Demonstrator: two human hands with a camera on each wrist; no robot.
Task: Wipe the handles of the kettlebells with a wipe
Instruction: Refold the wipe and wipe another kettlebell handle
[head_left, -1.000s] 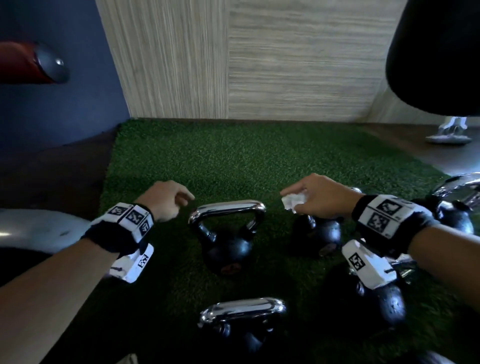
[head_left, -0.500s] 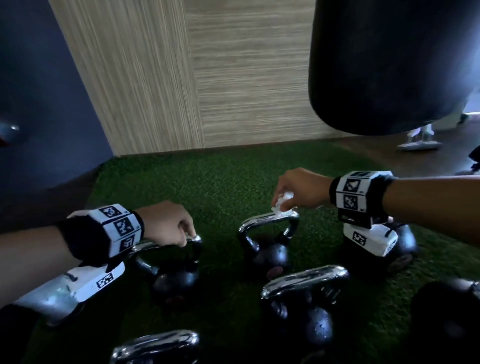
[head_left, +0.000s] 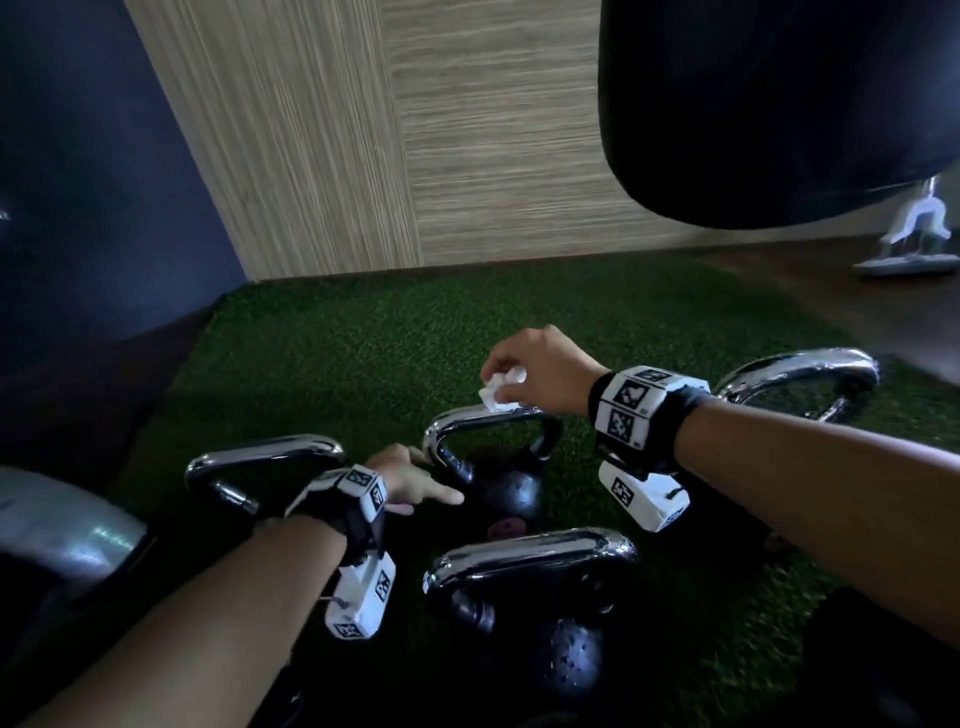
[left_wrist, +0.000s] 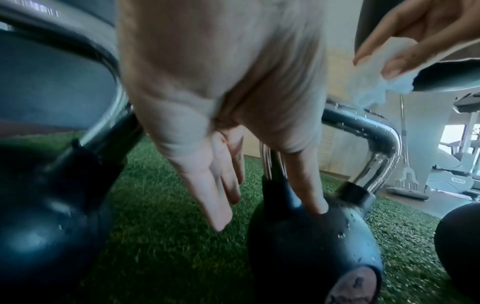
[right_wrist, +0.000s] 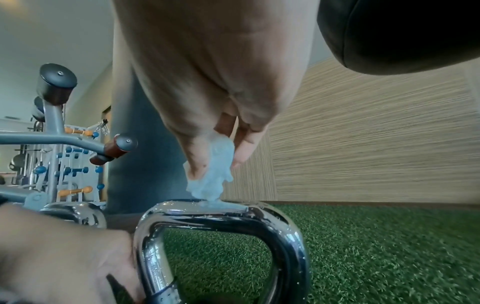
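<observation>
Right hand pinches crumpled white wipe onto middle black kettlebell's chrome handle; left hand, fingers straight, steadies its body; other handles (droplets visible) apparently remain.

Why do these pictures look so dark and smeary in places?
Head view: dim, lit from the right, glare on the chrome handle. Left wrist view: left hand blurred. Right wrist view: wipe soft, wall streaked; lines bend from wide lenses.
</observation>
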